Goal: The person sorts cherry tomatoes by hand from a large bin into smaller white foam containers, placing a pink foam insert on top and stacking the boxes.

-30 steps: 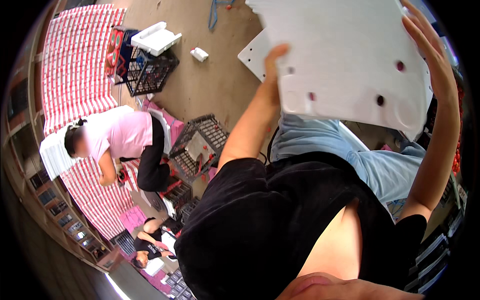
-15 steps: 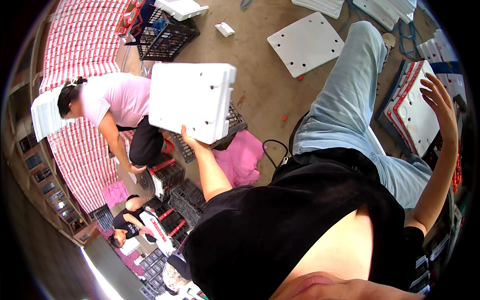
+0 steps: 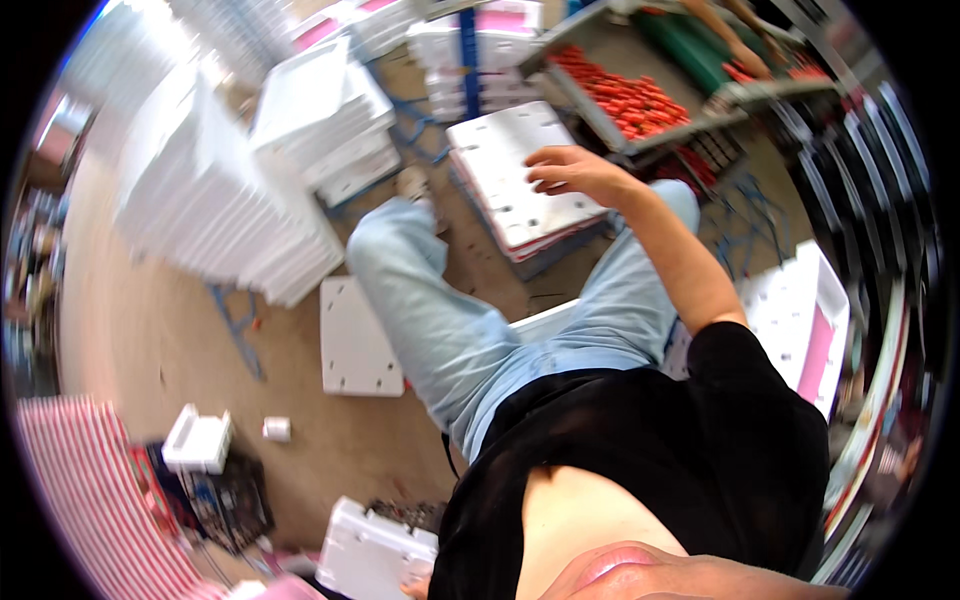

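Observation:
My right hand (image 3: 590, 175) hovers over or lightly touches a white foam box lid (image 3: 515, 165) atop a low stack between my legs. Its fingers are stretched forward, slightly bent, with nothing in them. Red tape shows on the side of that stack. At the lower edge, my left hand (image 3: 416, 587) is mostly cut off. Its fingers grip the edge of a white foam lid (image 3: 365, 550) with small dark holes, held out to my left. Another white foam lid (image 3: 360, 345) lies on the floor beside my leg.
Tall piles of white foam boxes (image 3: 230, 210) stand ahead on the left. A tray of red tomatoes (image 3: 635, 105) sits far right, where a co-worker's hand (image 3: 750, 62) reaches in. An open foam box (image 3: 825, 300) with pink lining is at my right. Blue straps (image 3: 235, 330) lie on the floor.
My view has swung to the right, bringing the tomato tray into sight. The lid in my left hand now sits at the lower edge. My right hand has come over the stack between my legs.

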Demonstrator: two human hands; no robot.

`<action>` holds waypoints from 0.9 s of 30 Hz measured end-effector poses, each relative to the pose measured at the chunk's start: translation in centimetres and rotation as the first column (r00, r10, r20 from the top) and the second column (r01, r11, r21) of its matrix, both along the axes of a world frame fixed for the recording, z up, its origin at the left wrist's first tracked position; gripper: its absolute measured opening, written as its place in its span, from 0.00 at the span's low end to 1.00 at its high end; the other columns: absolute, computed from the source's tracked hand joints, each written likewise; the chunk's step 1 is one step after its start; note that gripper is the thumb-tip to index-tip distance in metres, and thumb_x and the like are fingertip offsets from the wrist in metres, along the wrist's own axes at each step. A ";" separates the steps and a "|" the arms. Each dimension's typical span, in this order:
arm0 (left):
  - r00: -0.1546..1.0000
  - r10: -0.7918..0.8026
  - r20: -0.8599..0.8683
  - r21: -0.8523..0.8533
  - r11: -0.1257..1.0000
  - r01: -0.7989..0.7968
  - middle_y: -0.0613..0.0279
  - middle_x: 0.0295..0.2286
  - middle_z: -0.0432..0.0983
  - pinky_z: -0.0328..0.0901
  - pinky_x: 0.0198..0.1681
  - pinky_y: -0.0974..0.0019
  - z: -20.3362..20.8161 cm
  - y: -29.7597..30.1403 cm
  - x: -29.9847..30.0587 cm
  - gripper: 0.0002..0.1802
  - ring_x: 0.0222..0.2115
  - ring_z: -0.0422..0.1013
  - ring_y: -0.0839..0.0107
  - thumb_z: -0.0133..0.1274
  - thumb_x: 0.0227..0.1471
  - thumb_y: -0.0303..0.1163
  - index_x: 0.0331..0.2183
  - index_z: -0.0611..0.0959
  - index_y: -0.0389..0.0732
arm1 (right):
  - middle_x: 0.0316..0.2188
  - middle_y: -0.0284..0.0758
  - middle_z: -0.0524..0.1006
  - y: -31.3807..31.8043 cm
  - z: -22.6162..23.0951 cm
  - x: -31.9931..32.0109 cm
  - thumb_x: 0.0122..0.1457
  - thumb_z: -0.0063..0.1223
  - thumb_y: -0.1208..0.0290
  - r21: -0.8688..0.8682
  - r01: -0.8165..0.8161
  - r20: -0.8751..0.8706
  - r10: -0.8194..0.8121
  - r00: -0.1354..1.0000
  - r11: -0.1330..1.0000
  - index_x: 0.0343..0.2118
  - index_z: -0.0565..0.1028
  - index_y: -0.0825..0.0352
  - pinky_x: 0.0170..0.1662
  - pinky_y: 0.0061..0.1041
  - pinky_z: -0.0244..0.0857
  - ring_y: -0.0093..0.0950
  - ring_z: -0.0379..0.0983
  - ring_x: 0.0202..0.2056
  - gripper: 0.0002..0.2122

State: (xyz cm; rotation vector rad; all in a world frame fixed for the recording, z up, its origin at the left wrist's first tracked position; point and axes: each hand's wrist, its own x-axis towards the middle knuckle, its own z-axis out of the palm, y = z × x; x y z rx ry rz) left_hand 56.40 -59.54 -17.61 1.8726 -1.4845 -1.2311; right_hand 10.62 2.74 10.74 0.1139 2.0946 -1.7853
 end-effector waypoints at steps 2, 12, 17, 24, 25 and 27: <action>0.984 -0.143 0.109 -0.120 0.980 0.156 0.49 0.51 0.69 0.59 0.56 0.53 1.0 -0.5 -4.3 0.27 0.50 0.66 0.53 0.45 0.58 0.42 0.52 0.73 0.34 | 0.42 0.37 0.77 1.8 -0.6 1.0 0.59 0.57 0.59 0.096 0.051 -0.112 -0.040 0.993 0.994 0.51 0.72 0.70 0.44 0.24 0.68 0.25 0.74 0.39 0.23; 0.779 -0.544 0.312 -0.745 0.368 0.556 0.48 0.52 0.68 0.62 0.55 0.56 9.5 -0.1 -31.5 0.27 0.51 0.67 0.54 0.53 0.55 0.34 0.54 0.71 0.33 | 0.44 0.41 0.77 10.4 1.2 5.8 0.59 0.56 0.65 0.340 0.518 -0.551 -0.280 0.786 0.785 0.47 0.74 0.69 0.52 0.29 0.66 0.32 0.74 0.47 0.17; 0.408 -0.906 0.110 -0.761 0.188 0.621 0.47 0.53 0.67 0.65 0.54 0.58 17.8 15.7 -48.3 0.31 0.53 0.66 0.55 0.60 0.50 0.28 0.55 0.69 0.32 | 0.44 0.41 0.75 16.7 2.9 13.4 0.54 0.59 0.66 0.499 0.807 -0.790 -0.216 0.573 0.316 0.48 0.73 0.65 0.51 0.36 0.66 0.43 0.71 0.47 0.19; -0.117 -0.957 0.266 -0.865 -0.291 0.409 0.48 0.48 0.70 0.58 0.58 0.52 21.3 36.9 -57.1 0.27 0.52 0.65 0.52 0.59 0.47 0.28 0.50 0.74 0.33 | 0.57 0.44 0.66 25.9 2.9 33.0 0.51 0.62 0.56 0.902 0.061 -0.408 -0.800 0.440 -0.427 0.59 0.62 0.63 0.55 0.58 0.57 0.44 0.60 0.59 0.34; -0.137 -0.904 0.404 -0.842 -0.426 0.331 0.48 0.47 0.72 0.58 0.58 0.51 21.6 38.5 -57.3 0.25 0.52 0.65 0.51 0.59 0.47 0.28 0.48 0.76 0.34 | 0.56 0.43 0.69 26.0 2.7 34.5 0.52 0.62 0.57 0.906 -0.056 -0.357 -0.828 0.431 -0.420 0.56 0.64 0.64 0.54 0.54 0.61 0.43 0.63 0.58 0.31; -0.251 -0.836 0.487 -0.818 -0.538 0.203 0.51 0.44 0.73 0.57 0.58 0.50 21.9 41.3 -56.8 0.21 0.51 0.65 0.51 0.58 0.46 0.28 0.45 0.78 0.35 | 0.43 0.44 0.78 26.8 2.5 37.2 0.53 0.60 0.62 0.937 0.016 -0.320 -0.841 0.435 -0.349 0.48 0.69 0.65 0.46 0.44 0.70 0.43 0.76 0.46 0.22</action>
